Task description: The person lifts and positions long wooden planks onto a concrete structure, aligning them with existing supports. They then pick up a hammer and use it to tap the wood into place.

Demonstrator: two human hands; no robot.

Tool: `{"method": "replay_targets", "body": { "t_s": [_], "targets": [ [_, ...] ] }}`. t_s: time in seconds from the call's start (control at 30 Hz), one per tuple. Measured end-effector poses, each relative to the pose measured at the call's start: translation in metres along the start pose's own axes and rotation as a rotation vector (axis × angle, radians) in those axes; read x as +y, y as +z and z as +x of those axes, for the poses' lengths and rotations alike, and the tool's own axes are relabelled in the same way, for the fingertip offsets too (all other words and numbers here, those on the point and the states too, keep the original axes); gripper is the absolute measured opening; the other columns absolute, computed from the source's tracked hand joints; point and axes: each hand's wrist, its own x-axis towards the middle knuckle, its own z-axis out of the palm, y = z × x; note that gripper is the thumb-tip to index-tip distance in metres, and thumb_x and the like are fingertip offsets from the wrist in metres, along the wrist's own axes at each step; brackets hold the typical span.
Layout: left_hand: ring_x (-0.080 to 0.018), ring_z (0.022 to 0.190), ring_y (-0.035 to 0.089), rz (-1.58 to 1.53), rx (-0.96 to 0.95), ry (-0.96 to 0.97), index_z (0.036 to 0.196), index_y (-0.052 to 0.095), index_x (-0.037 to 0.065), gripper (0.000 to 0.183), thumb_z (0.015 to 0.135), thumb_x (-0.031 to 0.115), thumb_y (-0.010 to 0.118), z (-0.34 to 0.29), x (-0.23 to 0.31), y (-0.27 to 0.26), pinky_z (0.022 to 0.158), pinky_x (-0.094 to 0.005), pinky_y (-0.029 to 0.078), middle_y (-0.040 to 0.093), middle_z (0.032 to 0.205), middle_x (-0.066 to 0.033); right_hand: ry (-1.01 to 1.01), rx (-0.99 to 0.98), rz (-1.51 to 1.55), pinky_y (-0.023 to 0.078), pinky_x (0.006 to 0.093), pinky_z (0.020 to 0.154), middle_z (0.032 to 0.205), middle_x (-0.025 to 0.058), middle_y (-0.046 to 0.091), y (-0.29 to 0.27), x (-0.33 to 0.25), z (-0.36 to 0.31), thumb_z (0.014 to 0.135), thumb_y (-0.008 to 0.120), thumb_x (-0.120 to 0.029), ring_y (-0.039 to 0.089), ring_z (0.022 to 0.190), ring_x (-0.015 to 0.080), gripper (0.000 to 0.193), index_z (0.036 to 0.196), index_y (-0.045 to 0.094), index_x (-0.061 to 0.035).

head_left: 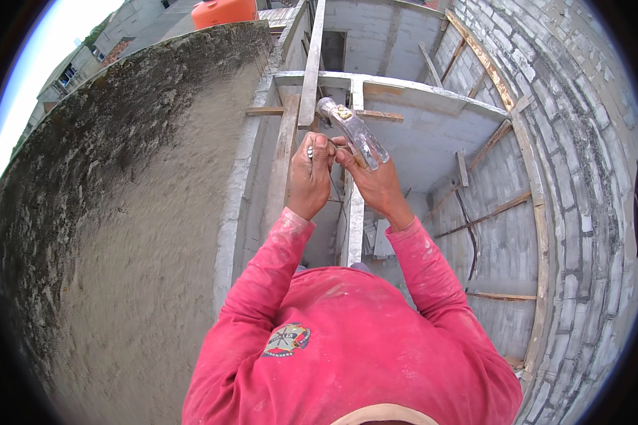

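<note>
Both of my hands meet in front of me, close together above the wall tops. My left hand (309, 177) is closed, its thumb and fingers pinching a small object (310, 151) with a light, ridged end. What it is I cannot make out. In my right hand (381, 185) is a worn, light-grey claw hammer (354, 132), its head lying over the thumb side and pointing away to the upper left. Most of its handle is hidden. A thin dark strand (336, 185) hangs below the hands; which hand holds it is unclear.
Beneath me runs a narrow concrete wall top (355, 227). A long timber (310, 71) and a plank (283, 163) stand just beyond my left hand. A rough plastered wall (135, 234) rises at left, block walls with wooden bracing (539, 212) at right. An orange tank (223, 12) stands far off.
</note>
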Motion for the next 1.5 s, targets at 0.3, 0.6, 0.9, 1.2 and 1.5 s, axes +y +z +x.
{"method": "replay_targets", "body": {
  "t_s": [0.3, 0.6, 0.9, 1.2, 1.5],
  "targets": [
    [-0.003, 0.059, 0.033, -0.154, 0.03, -0.262, 0.139, 0.034, 0.005, 0.045, 0.101, 0.026, 0.044, -0.034, 0.008, -0.022, 0.053, -0.0192, 0.026, 0.047, 0.079, 0.0039, -0.009, -0.017, 0.067, 0.051, 0.0306, 0.082, 0.097, 0.0058, 0.072, 0.011, -0.001, -0.003, 0.094, 0.068, -0.03, 0.064, 0.088, 0.0114, 0.031, 0.111, 0.07, -0.0039],
    [-0.0017, 0.058, 0.031, -0.176, -0.073, -0.325, 0.153, 0.026, 0.006, 0.058, 0.106, 0.04, 0.03, -0.05, 0.013, -0.025, 0.051, -0.0179, 0.025, 0.045, 0.082, 0.0055, 0.065, -0.389, 0.077, 0.051, 0.0297, 0.074, 0.088, 0.0042, 0.069, 0.011, 0.009, -0.019, 0.093, 0.069, -0.021, 0.061, 0.083, 0.01, 0.023, 0.104, 0.066, -0.0007],
    [-0.0019, 0.06, 0.036, -0.115, -0.033, -0.305, 0.116, 0.056, 0.006, 0.034, 0.106, 0.036, 0.043, -0.079, -0.013, -0.03, 0.053, -0.0185, 0.028, 0.046, 0.074, 0.0056, 0.056, -0.297, 0.043, 0.051, 0.0266, 0.073, 0.089, 0.0021, 0.068, 0.011, 0.0, -0.032, 0.095, 0.066, -0.016, 0.058, 0.082, 0.006, 0.019, 0.103, 0.066, 0.0009],
    [-0.0024, 0.067, 0.04, -0.016, -0.044, -0.292, 0.106, 0.056, 0.007, 0.019, 0.105, 0.025, 0.049, -0.083, -0.012, -0.038, 0.058, -0.0196, 0.033, 0.049, 0.077, 0.0044, 0.18, -0.122, 0.233, 0.048, 0.0245, 0.068, 0.09, 0.0022, 0.067, 0.016, 0.007, -0.047, 0.095, 0.068, -0.023, 0.058, 0.081, 0.0065, 0.026, 0.108, 0.065, -0.0005],
    [-0.0061, 0.078, 0.044, 0.074, -0.107, -0.386, 0.111, 0.055, 0.002, 0.021, 0.104, 0.019, 0.045, -0.085, 0.011, -0.041, 0.07, -0.0219, 0.039, 0.051, 0.092, 0.0012, 0.175, 0.049, 0.504, 0.042, 0.0209, 0.056, 0.089, 0.0045, 0.066, 0.03, 0.019, -0.059, 0.098, 0.063, -0.027, 0.052, 0.064, 0.0048, 0.026, 0.107, 0.057, -0.0032]
  ]
}}
